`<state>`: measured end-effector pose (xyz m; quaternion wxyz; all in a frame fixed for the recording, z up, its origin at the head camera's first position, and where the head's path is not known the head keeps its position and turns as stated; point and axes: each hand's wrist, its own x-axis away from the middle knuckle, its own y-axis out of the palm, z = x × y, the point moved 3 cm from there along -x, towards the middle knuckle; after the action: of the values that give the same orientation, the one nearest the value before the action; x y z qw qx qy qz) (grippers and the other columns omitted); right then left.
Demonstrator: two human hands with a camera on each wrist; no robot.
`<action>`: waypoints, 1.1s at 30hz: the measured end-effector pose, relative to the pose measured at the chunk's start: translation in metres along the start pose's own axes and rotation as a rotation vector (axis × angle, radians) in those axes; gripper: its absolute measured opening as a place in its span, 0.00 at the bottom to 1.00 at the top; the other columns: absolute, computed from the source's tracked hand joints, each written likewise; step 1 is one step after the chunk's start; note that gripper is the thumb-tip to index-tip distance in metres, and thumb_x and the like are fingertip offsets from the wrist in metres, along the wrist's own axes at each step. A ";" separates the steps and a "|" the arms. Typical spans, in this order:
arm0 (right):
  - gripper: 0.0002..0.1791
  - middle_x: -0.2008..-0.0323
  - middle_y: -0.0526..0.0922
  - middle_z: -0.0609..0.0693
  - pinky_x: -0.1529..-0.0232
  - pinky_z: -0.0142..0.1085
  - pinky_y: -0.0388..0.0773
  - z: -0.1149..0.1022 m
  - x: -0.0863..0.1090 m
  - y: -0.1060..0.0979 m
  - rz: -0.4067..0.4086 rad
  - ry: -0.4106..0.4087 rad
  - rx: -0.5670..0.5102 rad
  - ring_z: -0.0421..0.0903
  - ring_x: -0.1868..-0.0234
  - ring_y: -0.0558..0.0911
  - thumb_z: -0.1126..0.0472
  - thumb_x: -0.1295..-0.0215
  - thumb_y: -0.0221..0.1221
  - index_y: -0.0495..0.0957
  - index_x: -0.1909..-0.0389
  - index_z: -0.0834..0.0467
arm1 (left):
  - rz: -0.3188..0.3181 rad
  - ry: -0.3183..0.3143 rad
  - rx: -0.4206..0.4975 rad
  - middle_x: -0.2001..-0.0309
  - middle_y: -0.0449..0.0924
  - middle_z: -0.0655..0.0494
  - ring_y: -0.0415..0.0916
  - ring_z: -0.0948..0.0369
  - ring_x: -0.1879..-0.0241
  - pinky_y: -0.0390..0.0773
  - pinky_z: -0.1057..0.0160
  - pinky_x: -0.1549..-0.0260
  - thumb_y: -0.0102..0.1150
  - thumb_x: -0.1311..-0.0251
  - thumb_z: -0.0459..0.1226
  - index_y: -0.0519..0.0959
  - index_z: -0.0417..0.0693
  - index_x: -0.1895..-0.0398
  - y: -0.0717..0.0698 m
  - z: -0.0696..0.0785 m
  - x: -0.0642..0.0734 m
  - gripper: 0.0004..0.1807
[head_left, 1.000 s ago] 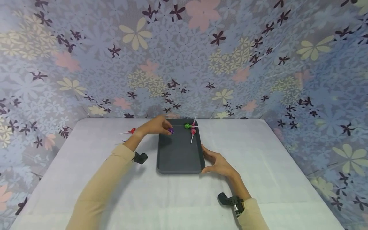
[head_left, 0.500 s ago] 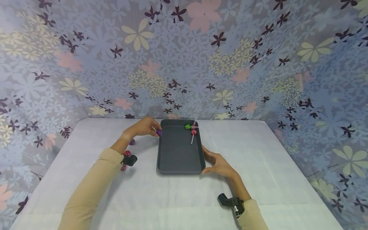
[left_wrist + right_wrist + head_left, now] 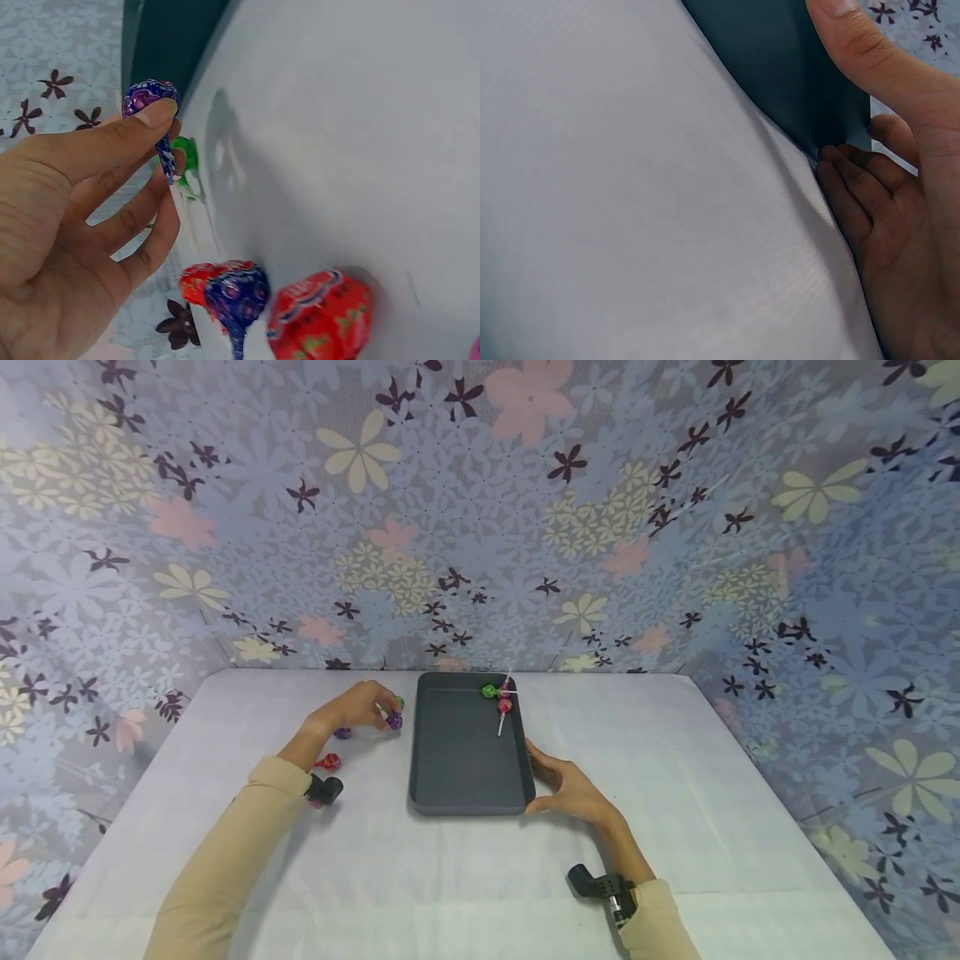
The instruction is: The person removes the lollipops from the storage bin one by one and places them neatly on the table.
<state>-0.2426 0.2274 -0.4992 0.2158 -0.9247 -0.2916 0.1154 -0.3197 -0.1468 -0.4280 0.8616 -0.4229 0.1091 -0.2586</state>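
Observation:
My left hand pinches a purple-wrapped lollipop between thumb and fingertips, left of the dark grey tray. In the left wrist view that lollipop is held above the white cloth, its wrapped neck pointing down. Just behind it lies a green lollipop, partly covered by the fingers. My right hand rests against the tray's right side near the front corner, thumb and fingers spread. In the right wrist view its fingertips touch the tray's outer wall. A green lollipop and two pinkish ones lie at the tray's far right.
Left of the tray, a blue-purple lollipop and a red one lie on the white-covered table. Another, reddish one is mostly hidden by the left wrist camera. A flowered cloth stands behind the table.
My left hand has moved left from above the tray and lower, still pinching the purple lollipop. More lollipops have come into sight beside the forearm. The right hand and tray have stayed put.

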 end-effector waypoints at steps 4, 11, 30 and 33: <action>0.60 0.24 0.52 0.54 0.30 0.42 0.58 -0.001 0.000 0.000 0.000 -0.003 0.001 0.55 0.26 0.59 0.58 0.56 0.76 0.50 0.24 0.58 | -0.025 0.001 -0.010 0.60 0.86 0.40 0.83 0.47 0.58 0.82 0.54 0.55 0.69 0.54 0.23 0.83 0.35 0.61 0.004 -0.005 0.000 0.14; 0.60 0.24 0.52 0.55 0.30 0.36 0.60 -0.002 0.001 0.000 -0.005 -0.012 -0.004 0.56 0.26 0.59 0.59 0.55 0.76 0.50 0.24 0.59 | -0.032 0.017 0.000 0.61 0.85 0.40 0.83 0.47 0.60 0.82 0.52 0.55 0.69 0.55 0.23 0.82 0.33 0.62 0.010 -0.007 -0.002 0.13; 0.60 0.24 0.51 0.55 0.34 0.22 0.58 -0.001 0.000 0.001 -0.005 -0.001 0.005 0.55 0.26 0.58 0.58 0.56 0.76 0.50 0.24 0.59 | -0.048 -0.078 -0.042 0.64 0.85 0.45 0.83 0.53 0.64 0.79 0.51 0.54 0.72 0.55 0.26 0.83 0.39 0.61 0.012 -0.012 0.001 0.15; 0.61 0.24 0.51 0.55 0.32 0.25 0.58 -0.001 0.000 0.001 -0.004 0.002 0.009 0.55 0.26 0.58 0.58 0.56 0.76 0.50 0.24 0.59 | -0.045 -0.067 -0.040 0.64 0.85 0.43 0.83 0.52 0.64 0.79 0.51 0.54 0.72 0.56 0.26 0.83 0.38 0.59 0.011 -0.010 0.001 0.17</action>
<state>-0.2421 0.2260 -0.4989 0.2204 -0.9233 -0.2927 0.1152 -0.3189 -0.1489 -0.4426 0.8501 -0.4508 0.0760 -0.2615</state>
